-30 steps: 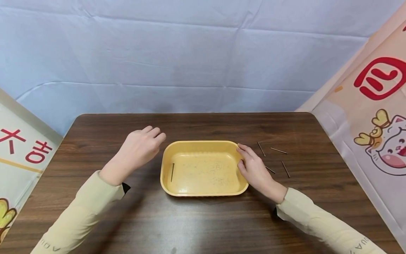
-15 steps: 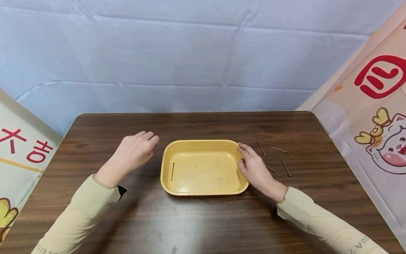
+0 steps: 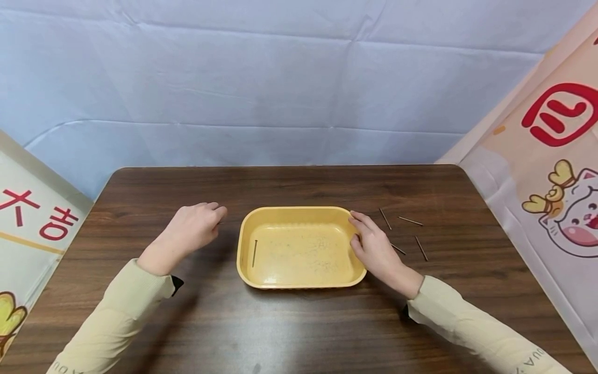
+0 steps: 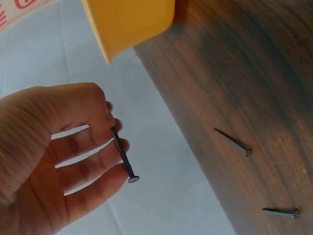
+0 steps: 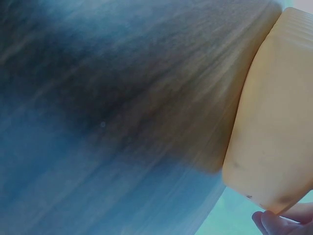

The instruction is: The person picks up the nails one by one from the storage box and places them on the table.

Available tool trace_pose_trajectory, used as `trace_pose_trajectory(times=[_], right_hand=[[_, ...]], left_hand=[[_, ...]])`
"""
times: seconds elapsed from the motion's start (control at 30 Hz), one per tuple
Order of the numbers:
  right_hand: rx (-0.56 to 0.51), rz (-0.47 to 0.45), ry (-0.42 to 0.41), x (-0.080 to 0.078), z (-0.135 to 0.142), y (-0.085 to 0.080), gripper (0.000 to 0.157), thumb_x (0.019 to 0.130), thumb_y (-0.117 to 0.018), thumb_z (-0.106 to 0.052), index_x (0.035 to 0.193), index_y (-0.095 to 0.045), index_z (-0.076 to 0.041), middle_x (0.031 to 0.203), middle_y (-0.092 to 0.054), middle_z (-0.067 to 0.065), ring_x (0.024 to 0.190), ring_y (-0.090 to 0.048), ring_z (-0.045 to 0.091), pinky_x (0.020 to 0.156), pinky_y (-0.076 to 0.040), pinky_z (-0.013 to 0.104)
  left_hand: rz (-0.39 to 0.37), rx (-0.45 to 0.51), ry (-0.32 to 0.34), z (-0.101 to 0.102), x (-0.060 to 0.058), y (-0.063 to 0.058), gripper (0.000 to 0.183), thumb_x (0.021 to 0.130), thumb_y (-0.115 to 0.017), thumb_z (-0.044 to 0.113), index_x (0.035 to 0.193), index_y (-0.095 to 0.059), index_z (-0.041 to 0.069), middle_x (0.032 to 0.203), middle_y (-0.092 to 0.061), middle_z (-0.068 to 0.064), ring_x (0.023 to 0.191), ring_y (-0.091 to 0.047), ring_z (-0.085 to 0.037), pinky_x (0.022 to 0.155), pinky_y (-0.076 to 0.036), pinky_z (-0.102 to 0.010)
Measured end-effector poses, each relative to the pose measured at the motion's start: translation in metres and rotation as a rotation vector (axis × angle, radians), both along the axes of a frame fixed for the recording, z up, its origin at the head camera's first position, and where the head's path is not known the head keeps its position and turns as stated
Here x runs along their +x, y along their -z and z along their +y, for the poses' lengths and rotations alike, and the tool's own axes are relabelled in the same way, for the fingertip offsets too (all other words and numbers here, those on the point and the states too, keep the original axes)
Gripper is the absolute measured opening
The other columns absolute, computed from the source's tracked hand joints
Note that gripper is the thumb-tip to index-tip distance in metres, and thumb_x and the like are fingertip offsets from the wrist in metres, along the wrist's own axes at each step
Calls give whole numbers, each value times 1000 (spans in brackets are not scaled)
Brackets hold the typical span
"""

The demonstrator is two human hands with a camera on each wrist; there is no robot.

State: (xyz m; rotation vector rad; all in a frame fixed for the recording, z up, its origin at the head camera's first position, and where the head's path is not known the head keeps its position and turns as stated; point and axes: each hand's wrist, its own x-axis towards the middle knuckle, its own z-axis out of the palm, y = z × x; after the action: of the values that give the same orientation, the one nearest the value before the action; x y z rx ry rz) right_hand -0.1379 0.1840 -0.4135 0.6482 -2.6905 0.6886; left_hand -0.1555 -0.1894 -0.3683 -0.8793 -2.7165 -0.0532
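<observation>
My left hand [image 3: 189,231] hovers to the left of the yellow plastic bin [image 3: 243,223]. Between thumb and fingers it pinches a dark nail [image 4: 123,152], head pointing away from the fingertips; the head view hides this nail. Two more nails lie on the table below that hand, one nail [image 4: 234,143] nearer the bin and another nail [image 4: 281,212] farther off. My right hand [image 3: 378,252] grips the bin's right wall at the rim. Inside the bin, a single nail [image 3: 254,253] lies near the left end.
Several nails lie right of the bin on the brown wooden table [image 3: 299,332], such as one nail [image 3: 410,221] and another nail [image 3: 421,248]. A pale cloth [image 3: 299,78] hangs behind the table, with printed banners at both sides.
My left hand has moved left and toward me, away from the bin's left end. My right hand, the bin and the nail inside it have stayed put.
</observation>
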Motion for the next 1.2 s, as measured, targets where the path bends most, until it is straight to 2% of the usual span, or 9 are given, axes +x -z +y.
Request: trace_pose_trajectory(times=[0.27, 0.53, 0.87, 1.2], right_hand=[[-2, -3, 1, 0, 0, 0, 36, 80, -52, 4, 115, -55, 13, 127, -49, 20, 98, -56, 27, 65, -48, 31], [-1, -11, 3, -1, 0, 1, 37, 80, -52, 4, 116, -55, 12, 127, -49, 20, 102, -55, 28, 68, -49, 33], [-1, -12, 3, -1, 1, 2, 36, 81, -53, 4, 116, -55, 12, 127, -49, 20, 93, -56, 26, 65, -47, 31], [-5, 0, 0, -1, 1, 2, 36, 80, -54, 4, 115, -56, 13, 126, -49, 20, 93, -56, 26, 65, -48, 31]], left_hand=[[-134, -38, -42, -6, -2, 7, 24, 64, -56, -10, 65, -49, 13, 60, -40, 3, 49, -38, -14, 40, -30, -28], [-176, -62, -67, -11, -4, 16, 26, 65, -57, -8, 64, -44, 15, 61, -39, 4, 49, -36, -13, 41, -29, -29], [-297, -79, -78, -16, -9, 27, 22, 63, -58, -5, 64, -46, 13, 64, -51, -1, 51, -46, -19, 45, -39, -36], [-333, -87, -75, -20, -12, 36, 21, 62, -59, -5, 64, -47, 13, 61, -47, 2, 52, -44, -17, 45, -38, -35]])
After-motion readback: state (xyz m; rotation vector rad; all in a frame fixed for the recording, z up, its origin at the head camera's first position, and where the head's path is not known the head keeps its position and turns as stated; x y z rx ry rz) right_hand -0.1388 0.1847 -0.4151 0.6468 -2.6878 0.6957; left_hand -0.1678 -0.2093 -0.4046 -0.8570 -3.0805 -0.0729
